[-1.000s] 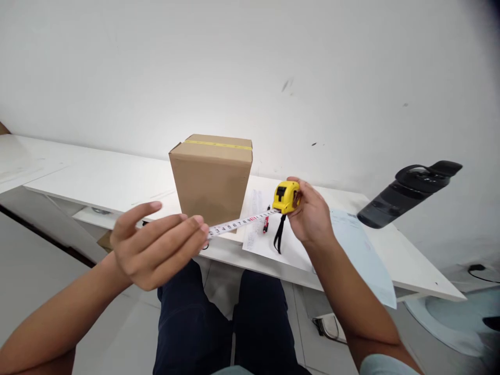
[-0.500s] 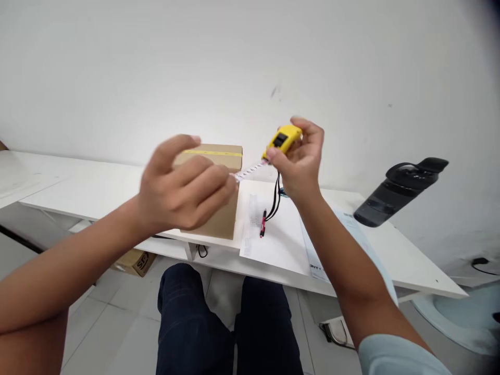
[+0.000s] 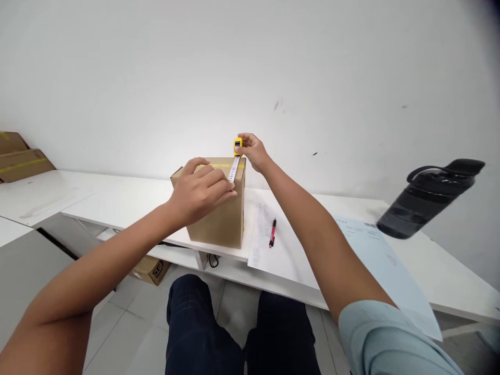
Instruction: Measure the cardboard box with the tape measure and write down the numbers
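Note:
A brown cardboard box (image 3: 219, 221) sealed with yellow tape stands on the white table (image 3: 117, 195). My left hand (image 3: 199, 190) rests on the box's near top edge, pinching the end of the white tape blade (image 3: 233, 169). My right hand (image 3: 253, 151) grips the yellow tape measure case (image 3: 237, 145) at the far top edge of the box. The blade lies stretched across the box top between both hands.
A red pen (image 3: 272, 233) lies on paper sheets (image 3: 281, 245) right of the box. A dark bottle (image 3: 427, 199) stands tilted at the right. More cardboard boxes (image 3: 17, 156) sit far left, another one (image 3: 150, 268) under the table. My dark-trousered legs (image 3: 238, 328) are below.
Both hands moved away from me to the box. The tape, held in the air before, now lies stretched across the box top, the case at its far edge.

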`<state>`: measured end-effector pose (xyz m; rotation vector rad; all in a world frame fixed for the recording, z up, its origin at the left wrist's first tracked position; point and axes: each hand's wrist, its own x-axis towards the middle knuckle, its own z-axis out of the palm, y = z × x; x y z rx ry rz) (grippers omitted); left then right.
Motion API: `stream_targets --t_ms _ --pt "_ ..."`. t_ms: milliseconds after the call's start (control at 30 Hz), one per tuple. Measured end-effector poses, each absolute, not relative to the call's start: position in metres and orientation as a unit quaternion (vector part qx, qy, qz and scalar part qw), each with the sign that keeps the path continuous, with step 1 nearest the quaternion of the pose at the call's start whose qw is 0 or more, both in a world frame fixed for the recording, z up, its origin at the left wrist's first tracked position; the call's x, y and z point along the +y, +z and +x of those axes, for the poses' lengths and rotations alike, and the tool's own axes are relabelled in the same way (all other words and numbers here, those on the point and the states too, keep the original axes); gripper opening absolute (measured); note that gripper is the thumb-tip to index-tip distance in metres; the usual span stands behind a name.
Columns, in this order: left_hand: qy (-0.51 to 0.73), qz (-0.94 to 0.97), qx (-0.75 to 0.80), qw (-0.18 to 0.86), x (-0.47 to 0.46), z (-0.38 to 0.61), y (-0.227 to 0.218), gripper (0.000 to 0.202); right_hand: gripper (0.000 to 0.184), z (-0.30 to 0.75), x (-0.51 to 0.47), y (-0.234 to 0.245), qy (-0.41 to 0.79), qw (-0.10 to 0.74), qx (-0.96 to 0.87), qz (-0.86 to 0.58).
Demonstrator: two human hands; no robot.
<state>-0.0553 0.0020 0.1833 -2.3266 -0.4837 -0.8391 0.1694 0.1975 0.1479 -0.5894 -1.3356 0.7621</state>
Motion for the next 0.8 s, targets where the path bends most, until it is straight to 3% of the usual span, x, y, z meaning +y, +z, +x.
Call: stream_targets --t_ms 133,300,400,600,800 --pt "-0.321 -0.882 -0.235 0.254 0.013 -0.049 0.179 0.02 0.052 0.172 0.198 0.146 0.341 0.67 -0.611 -0.248" --pt "-0.314 -0.908 -0.266 0.079 0.028 -0.038 0.187 0.019 0.049 0.183 0.191 0.144 0.302 0.672 -0.634 -0.234" --pt "-0.332 -0.901 -0.276 0.032 0.032 -0.033 0.19 0.018 0.047 0.188 0.192 0.142 0.293 0.674 -0.629 -0.251" --pt "-0.34 -0.898 -0.267 0.087 0.032 -0.039 0.187 0.018 0.044 0.186 0.197 0.139 0.27 0.685 -0.619 -0.274" --pt "-0.326 -0.872 -0.242 0.273 0.03 -0.056 0.184 0.024 0.037 0.184 0.195 0.147 0.188 0.659 -0.642 -0.344"
